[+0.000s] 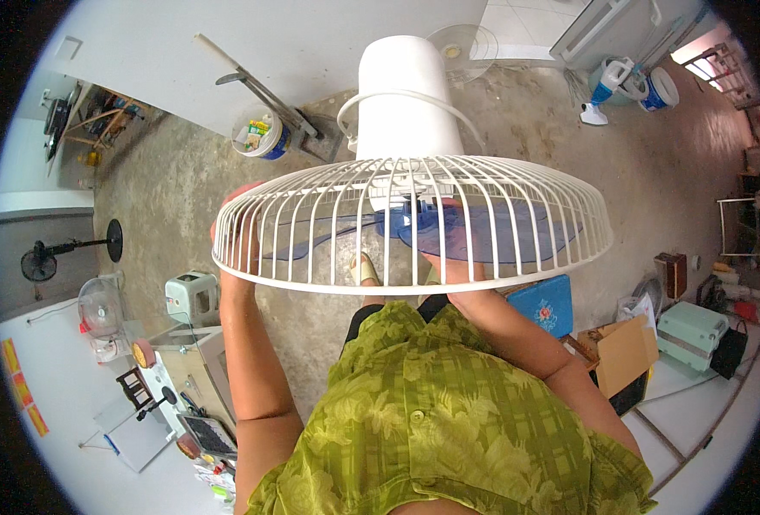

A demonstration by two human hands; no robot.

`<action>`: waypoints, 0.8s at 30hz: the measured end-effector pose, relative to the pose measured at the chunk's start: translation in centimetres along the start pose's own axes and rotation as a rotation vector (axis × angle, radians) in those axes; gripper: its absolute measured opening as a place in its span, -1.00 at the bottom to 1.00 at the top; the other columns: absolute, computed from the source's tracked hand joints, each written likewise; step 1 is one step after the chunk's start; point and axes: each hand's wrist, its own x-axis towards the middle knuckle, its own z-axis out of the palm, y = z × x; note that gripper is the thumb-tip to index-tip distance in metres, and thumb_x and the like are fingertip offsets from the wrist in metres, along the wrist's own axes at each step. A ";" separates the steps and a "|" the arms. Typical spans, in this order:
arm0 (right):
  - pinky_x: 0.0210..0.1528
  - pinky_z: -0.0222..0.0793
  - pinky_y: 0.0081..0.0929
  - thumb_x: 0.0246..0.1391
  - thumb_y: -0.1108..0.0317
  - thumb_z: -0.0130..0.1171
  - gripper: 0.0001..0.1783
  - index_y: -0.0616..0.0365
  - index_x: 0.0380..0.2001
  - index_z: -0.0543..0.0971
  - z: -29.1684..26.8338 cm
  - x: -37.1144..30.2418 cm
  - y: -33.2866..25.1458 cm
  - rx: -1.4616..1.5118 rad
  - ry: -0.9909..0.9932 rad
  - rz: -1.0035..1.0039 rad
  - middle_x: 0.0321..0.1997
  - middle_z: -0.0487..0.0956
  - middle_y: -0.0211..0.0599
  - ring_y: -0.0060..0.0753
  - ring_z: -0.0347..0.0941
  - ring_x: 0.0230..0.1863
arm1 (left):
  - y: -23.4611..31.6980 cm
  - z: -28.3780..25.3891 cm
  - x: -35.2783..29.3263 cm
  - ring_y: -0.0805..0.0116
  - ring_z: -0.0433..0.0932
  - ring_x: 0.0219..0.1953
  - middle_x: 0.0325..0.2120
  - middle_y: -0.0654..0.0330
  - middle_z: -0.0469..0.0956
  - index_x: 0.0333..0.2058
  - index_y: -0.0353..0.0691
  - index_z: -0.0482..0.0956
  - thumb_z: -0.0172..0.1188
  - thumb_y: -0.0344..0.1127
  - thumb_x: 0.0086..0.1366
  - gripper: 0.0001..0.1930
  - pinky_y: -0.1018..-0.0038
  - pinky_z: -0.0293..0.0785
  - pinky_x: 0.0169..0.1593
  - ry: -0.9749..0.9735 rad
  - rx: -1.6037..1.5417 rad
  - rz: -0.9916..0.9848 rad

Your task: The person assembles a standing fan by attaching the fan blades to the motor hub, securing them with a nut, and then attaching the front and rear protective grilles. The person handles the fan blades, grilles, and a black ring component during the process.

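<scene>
Head view, middle of the frame: what's the person handling?

— Fan point(409, 153), white. Body at upper middle; cage point(414, 290) spread wide across the centre, its lower rim toward the person. Blue blades point(509, 236) show through the bars.

Left hand point(243, 236)?

— At the cage's left end, seen behind the bars, fingers bent round the edge. Gripping it, from where I stand.

And the right hand point(453, 268)?

— Just right of centre, also behind bars, close to the blades. Fingers partly covered; I can't tell whether they grip or only touch.

Noted. The person?

— Green patterned shirt point(423, 403), lower middle, a bare forearm to each side of it. Pale slipper point(364, 273) visible through the cage, left of centre.

Surroundings?

— Concrete floor point(161, 206). Bucket point(274, 148) at upper left of centre, packets in it. Blue box point(541, 306) just beyond the right forearm, carton point(629, 348) near it, lower right. Pale green case point(692, 335) farther right. Black fan point(41, 262) at far left, well apart from the white one.
</scene>
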 end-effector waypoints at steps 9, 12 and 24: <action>-0.08 0.45 -0.33 -0.01 0.59 0.21 -0.54 0.19 -0.02 0.36 -0.5 -0.4 4.2 0.627 -0.066 -0.051 -0.10 0.45 -0.22 -0.29 0.40 -0.04 | 1.3 0.3 0.2 0.42 0.54 -0.22 -0.28 0.16 0.59 -0.13 -0.35 0.53 0.08 -0.31 0.27 -0.73 0.53 0.44 -0.09 0.013 0.021 -0.016; -0.02 0.41 -0.36 -0.04 0.57 0.22 -0.46 0.16 0.05 0.32 -0.2 -1.0 3.7 0.834 0.018 0.138 -0.01 0.40 -0.24 -0.34 0.34 0.05 | 2.2 0.3 0.4 0.43 0.54 -0.23 -0.28 0.15 0.59 -0.13 -0.36 0.52 0.06 -0.31 0.28 -0.73 0.54 0.44 -0.09 0.001 -0.047 0.011; -0.04 0.44 -0.42 0.03 0.61 0.11 -0.48 0.24 0.10 0.30 -0.4 -0.6 0.4 0.353 -0.090 0.340 -0.08 0.47 -0.26 -0.44 0.44 -0.08 | 3.0 0.5 0.6 0.43 0.55 -0.23 -0.28 0.14 0.60 -0.13 -0.35 0.53 0.11 -0.32 0.24 -0.72 0.54 0.43 -0.11 -0.010 -0.200 -0.185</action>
